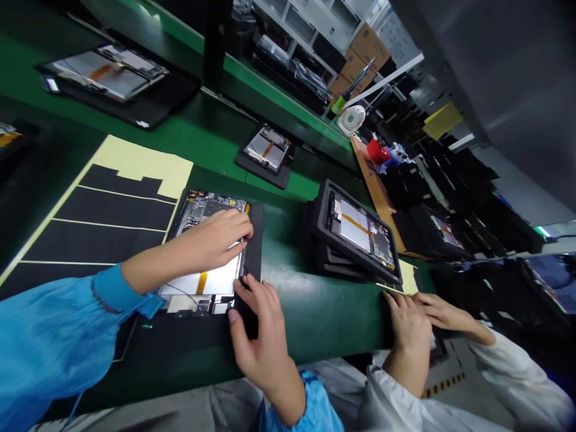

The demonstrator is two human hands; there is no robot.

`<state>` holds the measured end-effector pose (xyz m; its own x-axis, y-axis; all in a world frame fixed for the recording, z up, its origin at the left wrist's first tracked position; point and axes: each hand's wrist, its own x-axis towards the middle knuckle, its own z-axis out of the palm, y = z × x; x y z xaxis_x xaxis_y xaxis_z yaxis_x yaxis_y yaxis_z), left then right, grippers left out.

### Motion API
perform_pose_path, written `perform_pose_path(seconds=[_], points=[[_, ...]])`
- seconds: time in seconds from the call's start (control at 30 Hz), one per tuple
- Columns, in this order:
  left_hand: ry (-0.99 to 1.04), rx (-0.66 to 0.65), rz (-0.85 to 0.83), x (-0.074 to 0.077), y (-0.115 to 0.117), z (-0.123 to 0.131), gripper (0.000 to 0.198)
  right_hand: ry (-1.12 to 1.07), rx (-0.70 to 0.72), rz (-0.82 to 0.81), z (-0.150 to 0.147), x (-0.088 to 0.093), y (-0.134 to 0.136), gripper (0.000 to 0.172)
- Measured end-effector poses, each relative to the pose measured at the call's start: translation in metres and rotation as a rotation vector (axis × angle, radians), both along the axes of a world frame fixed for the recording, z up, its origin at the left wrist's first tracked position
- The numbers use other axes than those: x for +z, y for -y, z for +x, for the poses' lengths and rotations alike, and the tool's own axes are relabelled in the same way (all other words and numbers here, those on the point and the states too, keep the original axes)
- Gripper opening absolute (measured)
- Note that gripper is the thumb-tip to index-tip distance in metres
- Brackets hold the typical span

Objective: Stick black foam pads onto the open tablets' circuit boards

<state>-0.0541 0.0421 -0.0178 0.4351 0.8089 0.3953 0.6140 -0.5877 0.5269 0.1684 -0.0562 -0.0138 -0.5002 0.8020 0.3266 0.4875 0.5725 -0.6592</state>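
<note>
An opened tablet (183, 288) lies in front of me on a black pad (255, 231), its circuit board, silver battery and orange ribbon showing. My left hand (220, 237) reaches across it from the left, fingers bent and bunched at the tablet's right edge; whatever they pinch is hidden. My right hand (265, 327) rests at the near right corner, thumb and fingers apart, fingertips touching the edge. Left of the tablet is a yellow backing sheet (157, 159) bearing black rectangular stickers (112, 207).
To the right, another opened tablet (360, 231) tops a stack of black trays. More opened tablets sit on the green line beyond, at the far left (112, 75) and the middle (265, 150). A co-worker's hands (411, 321), white-sleeved, work at the right. A small fan (351, 120) stands behind.
</note>
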Motion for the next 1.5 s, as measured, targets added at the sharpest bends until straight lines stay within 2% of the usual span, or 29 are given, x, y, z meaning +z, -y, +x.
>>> perform_pose_path(seconds=[0.07,0.13,0.23,0.33,0.47,0.7,0.83,0.9,1.0,1.1,1.17,1.27,1.5], points=[[0.045,0.001,0.085,0.000,0.002,-0.002,0.022,0.033,-0.015,-0.021,0.001,0.000,0.003,0.075],[0.135,-0.091,0.121,0.002,0.006,-0.002,0.029,0.042,-0.035,-0.033,0.001,-0.001,0.004,0.075],[0.177,-0.306,-0.014,0.009,0.013,0.000,0.035,0.025,-0.043,-0.041,0.001,-0.001,0.005,0.075],[0.109,-0.375,-0.160,0.012,0.014,0.005,0.033,-0.025,-0.035,-0.052,0.001,-0.001,0.004,0.070],[0.080,-0.354,-0.184,0.008,0.006,0.005,0.030,-0.083,-0.017,-0.073,0.002,0.001,0.003,0.061],[0.075,-0.266,-0.084,0.003,-0.009,0.000,0.031,-0.098,0.006,-0.089,0.003,0.003,0.004,0.059],[0.046,-0.228,-0.067,0.004,-0.014,0.003,0.028,-0.121,0.031,-0.119,0.004,0.012,-0.006,0.046],[0.044,-0.218,-0.066,0.004,-0.014,0.003,0.028,-0.119,0.053,-0.215,0.005,0.020,-0.018,0.036],[0.056,-0.195,-0.073,0.003,-0.013,0.004,0.028,-0.131,0.058,-0.452,0.003,0.031,-0.046,0.023],[0.052,-0.172,-0.076,0.002,-0.013,0.003,0.028,-0.184,0.017,-0.689,-0.004,0.033,-0.076,0.025],[0.051,-0.158,-0.078,0.001,-0.013,0.003,0.028,-0.193,0.011,-0.773,-0.010,0.031,-0.091,0.031],[0.062,-0.137,-0.084,0.000,-0.015,0.004,0.027,-0.178,0.011,-0.764,-0.018,0.026,-0.101,0.033],[0.091,-0.088,-0.111,-0.002,-0.017,0.005,0.025,-0.181,-0.083,-0.670,-0.025,0.014,-0.098,0.029]])
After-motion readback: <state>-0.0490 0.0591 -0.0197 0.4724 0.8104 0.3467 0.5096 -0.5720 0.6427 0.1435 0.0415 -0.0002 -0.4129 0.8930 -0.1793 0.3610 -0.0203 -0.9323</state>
